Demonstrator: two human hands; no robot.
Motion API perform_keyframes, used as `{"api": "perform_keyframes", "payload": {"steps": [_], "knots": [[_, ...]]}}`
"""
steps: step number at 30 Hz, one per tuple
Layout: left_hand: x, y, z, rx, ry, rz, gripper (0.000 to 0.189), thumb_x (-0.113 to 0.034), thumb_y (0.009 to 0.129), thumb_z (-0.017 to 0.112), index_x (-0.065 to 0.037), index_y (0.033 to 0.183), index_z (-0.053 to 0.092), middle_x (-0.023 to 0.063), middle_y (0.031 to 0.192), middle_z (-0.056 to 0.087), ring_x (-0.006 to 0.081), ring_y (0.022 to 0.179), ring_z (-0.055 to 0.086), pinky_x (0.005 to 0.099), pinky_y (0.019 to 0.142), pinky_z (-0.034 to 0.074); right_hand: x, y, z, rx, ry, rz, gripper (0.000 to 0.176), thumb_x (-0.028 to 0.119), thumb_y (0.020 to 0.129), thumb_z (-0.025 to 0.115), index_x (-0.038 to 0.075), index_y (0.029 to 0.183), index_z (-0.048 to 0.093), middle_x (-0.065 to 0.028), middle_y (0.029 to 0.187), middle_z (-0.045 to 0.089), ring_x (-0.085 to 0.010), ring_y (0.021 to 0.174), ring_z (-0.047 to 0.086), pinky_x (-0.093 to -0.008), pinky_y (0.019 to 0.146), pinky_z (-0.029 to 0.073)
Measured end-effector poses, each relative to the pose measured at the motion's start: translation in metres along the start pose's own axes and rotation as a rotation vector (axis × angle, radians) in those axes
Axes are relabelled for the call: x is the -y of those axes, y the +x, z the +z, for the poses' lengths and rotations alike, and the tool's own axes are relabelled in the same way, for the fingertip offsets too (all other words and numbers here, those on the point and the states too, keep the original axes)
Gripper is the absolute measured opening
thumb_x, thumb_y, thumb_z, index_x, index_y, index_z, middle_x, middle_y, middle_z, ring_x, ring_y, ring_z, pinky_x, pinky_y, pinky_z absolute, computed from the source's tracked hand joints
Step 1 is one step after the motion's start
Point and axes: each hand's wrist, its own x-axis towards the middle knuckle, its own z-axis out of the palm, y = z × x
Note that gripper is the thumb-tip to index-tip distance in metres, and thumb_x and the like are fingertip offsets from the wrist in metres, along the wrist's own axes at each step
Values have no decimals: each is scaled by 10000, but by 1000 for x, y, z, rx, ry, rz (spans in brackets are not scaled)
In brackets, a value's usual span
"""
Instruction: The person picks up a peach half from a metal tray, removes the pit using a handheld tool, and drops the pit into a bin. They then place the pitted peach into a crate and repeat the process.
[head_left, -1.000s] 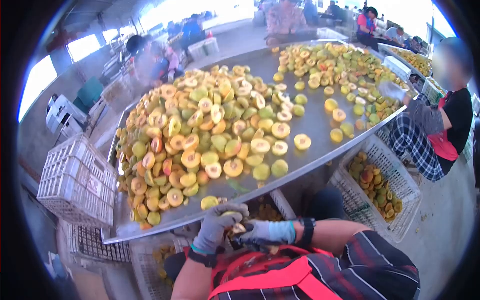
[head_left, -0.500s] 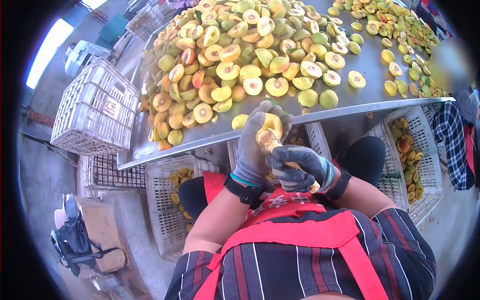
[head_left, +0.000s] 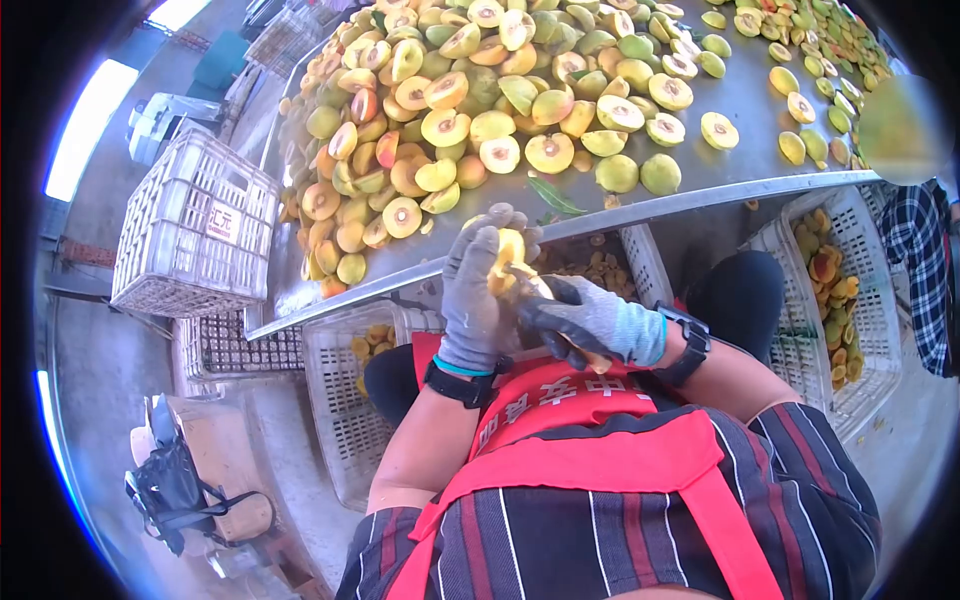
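My left hand point(head_left: 478, 290), in a grey glove, is closed around a yellow peach half point(head_left: 510, 247) just in front of the table edge. My right hand point(head_left: 590, 320), gloved in grey with dark fingers, grips a small tool with a pale wooden handle point(head_left: 600, 364). The tool's working end meets the fruit and is blurred, so its shape cannot be made out. Beyond my hands, a big heap of halved peaches point(head_left: 445, 127) covers much of the metal table point(head_left: 720, 170). A green leaf point(head_left: 555, 197) lies near the table's edge.
A white plastic crate point(head_left: 195, 225) stands at the table's left end. Below the edge are crates with peach pieces: one at left point(head_left: 340, 420), one between my knees point(head_left: 645, 262), one at right point(head_left: 870, 370). A person in a checked sleeve point(head_left: 915, 270) is at far right.
Both hands have shifted slightly left with the peach half and tool. My right wrist has turned, showing more of the glove's back. The leaf on the table is now uncovered.
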Motion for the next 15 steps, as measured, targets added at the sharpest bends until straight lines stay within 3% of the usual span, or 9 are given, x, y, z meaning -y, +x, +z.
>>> {"api": "perform_keyframes", "payload": {"steps": [2, 6, 8, 10, 11, 12, 14, 15], "knots": [[5, 2, 4, 9, 40, 9, 337, -267, 903, 510, -15, 1127, 517, 126, 1033, 587, 293, 963, 580, 373, 820, 489, 2, -1, -2, 53, -212, 91, 343, 386, 850, 573, 56, 935, 535, -39, 577, 523, -118, 426, 487, -252, 378, 397], [12, 11, 0, 9, -64, -13, 322, -244, 886, 544, -23, 1120, 533, 124, 1047, 586, 284, 948, 584, 382, 823, 486, -12, -9, -12, 250, -96, 107, 319, 365, 845, 584, 73, 970, 542, -30, 553, 514, -110, 410, 488, -247, 369, 388], [13, 13, -1, -115, -69, -28, 324, -244, 886, 544, -20, 1120, 536, 119, 1052, 587, 278, 949, 585, 379, 830, 484, -13, -12, -12, 218, -61, 38, 323, 367, 843, 591, 77, 977, 538, -27, 575, 523, -104, 420, 494, -244, 366, 385], [12, 9, 0, -92, -48, -47, 323, -230, 886, 542, -19, 1131, 531, 110, 1047, 590, 277, 953, 585, 369, 826, 487, -4, -13, -8, -17, -95, -18, 357, 381, 839, 598, 59, 974, 526, -18, 585, 515, -91, 424, 489, -229, 363, 377], [11, 5, 5, -56, 25, -53, 321, -220, 885, 541, -17, 1134, 529, 109, 1045, 592, 274, 952, 585, 364, 822, 488, -14, -3, -8, -79, -205, -48, 363, 364, 835, 591, 42, 986, 520, -87, 611, 566, -186, 473, 564, -301, 414, 433], [11, 1, 9, -21, 97, -57, 320, -210, 885, 539, -15, 1137, 527, 108, 1044, 595, 272, 950, 586, 360, 818, 490, -25, 3, -11, -79, -199, -49, 363, 364, 835, 591, 42, 986, 520, -87, 611, 566, -186, 473, 564, -301, 414, 433], [8, -3, 8, -8, 133, -23, 311, -211, 888, 526, -11, 1126, 533, 109, 1041, 598, 266, 945, 587, 362, 807, 495, -36, 8, -11, -273, -872, -585, 356, 337, 829, 570, 22, 986, 515, -184, 689, 604, -317, 607, 614, -398, 536, 476], [4, -4, 5, -36, 88, 20, 258, -150, 885, 519, -1, 1093, 550, 108, 1019, 603, 235, 941, 586, 334, 799, 496, -26, -1, -11, -221, -1009, -340, 335, 313, 812, 559, 12, 952, 514, -237, 756, 602, -389, 729, 599, -450, 650, 469]]}}
